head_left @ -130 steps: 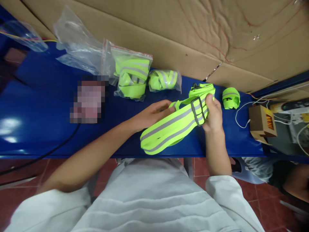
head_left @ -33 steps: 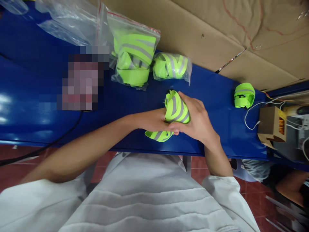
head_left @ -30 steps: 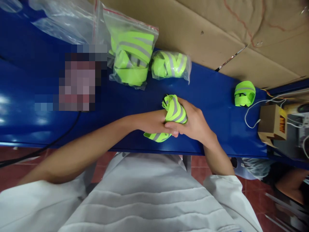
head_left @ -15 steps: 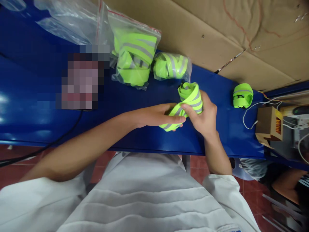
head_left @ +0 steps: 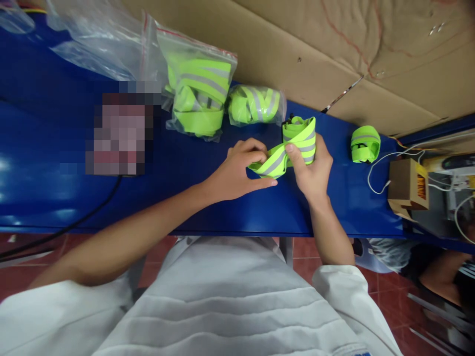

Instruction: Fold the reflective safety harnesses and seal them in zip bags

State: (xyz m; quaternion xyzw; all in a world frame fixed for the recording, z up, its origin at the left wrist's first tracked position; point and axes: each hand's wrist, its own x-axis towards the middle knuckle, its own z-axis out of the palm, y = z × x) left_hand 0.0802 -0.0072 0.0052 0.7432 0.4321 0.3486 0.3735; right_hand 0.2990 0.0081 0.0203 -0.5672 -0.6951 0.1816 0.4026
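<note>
A neon-yellow reflective strap [head_left: 300,144] with grey stripes is partly rolled up above the blue table, a black piece at its top. My right hand [head_left: 314,165] is closed around the roll, thumb pressed on the front. A loose loop of the strap sticks out to the left. At that loop's left end is my left hand [head_left: 239,168], its fingers bent at the strap's upper edge and its thumb stretched out below, apart from them. Beyond the hands lie a bagged strap roll [head_left: 256,105] and a larger zip bag [head_left: 202,96] of similar straps.
Another rolled strap [head_left: 365,144] sits on the blue table [head_left: 178,217] at the right, near a white cable and a small cardboard box [head_left: 408,184]. Clear plastic bags [head_left: 100,37] lie at the back left. A pixelated object [head_left: 118,133] has a black cable. Cardboard lines the back.
My left hand has loosened from the strap, its thumb and fingers now spread. The strap loop shows more and sits higher. My right hand keeps its hold, and the view has shifted slightly.
</note>
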